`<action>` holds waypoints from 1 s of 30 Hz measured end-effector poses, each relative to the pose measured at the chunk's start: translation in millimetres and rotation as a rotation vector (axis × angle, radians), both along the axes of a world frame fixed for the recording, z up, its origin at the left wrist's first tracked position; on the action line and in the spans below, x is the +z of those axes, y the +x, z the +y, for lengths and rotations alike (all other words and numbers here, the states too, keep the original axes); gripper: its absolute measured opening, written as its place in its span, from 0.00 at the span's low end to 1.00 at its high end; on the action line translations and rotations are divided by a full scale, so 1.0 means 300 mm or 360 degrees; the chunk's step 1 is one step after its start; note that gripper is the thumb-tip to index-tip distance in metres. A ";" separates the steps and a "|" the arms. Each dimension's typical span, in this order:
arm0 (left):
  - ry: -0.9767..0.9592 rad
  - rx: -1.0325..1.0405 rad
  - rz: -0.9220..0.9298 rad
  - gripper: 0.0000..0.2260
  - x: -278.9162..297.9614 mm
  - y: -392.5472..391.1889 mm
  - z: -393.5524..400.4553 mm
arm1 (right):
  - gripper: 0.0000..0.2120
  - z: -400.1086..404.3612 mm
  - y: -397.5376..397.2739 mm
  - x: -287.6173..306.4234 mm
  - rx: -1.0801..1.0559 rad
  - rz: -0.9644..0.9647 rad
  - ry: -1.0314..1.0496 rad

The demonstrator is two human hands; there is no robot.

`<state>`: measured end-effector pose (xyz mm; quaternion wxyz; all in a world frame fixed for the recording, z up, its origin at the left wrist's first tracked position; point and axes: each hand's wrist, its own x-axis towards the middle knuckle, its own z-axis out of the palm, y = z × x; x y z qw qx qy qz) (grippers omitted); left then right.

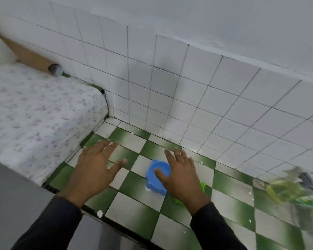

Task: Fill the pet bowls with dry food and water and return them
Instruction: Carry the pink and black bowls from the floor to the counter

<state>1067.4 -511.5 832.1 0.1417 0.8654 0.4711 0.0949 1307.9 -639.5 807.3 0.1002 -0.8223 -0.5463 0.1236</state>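
- Two hands reach out, fingers spread, holding nothing: left hand (94, 166), right hand (181, 175).
- Blue bowl (156, 177) sits upright on the checkered floor (134, 206), partly under the right hand; its long axis cannot be told.
- Green bowl (179, 200) peeks out beside it.
- Tiled wall (188, 105) behind.

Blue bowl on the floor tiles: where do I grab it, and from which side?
Take the blue bowl by its round upper rim, coming straight down from above. It sits upright on the checkered floor with the opening up. The right hand is open above its right edge, so the left part of the rim is clearest. A green bowl lies close beside it, so a side approach there looks crowded.
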 end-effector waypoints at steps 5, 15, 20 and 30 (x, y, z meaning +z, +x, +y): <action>0.0067 0.0215 -0.0040 0.43 0.075 -0.264 0.023 | 0.37 0.171 -0.235 0.108 0.0238 -0.0041 0.0157; 0.0156 0.0642 -0.0072 0.40 0.205 -0.962 0.107 | 0.37 0.529 -0.896 0.248 0.0718 0.0047 0.0327; 0.0227 0.0863 -0.0044 0.40 0.224 -1.298 0.104 | 0.40 0.667 -1.250 0.274 0.0980 0.0090 0.0303; 0.0281 0.1398 0.0053 0.38 0.207 -1.851 0.060 | 0.41 0.875 -1.891 0.308 0.1521 0.0098 0.0284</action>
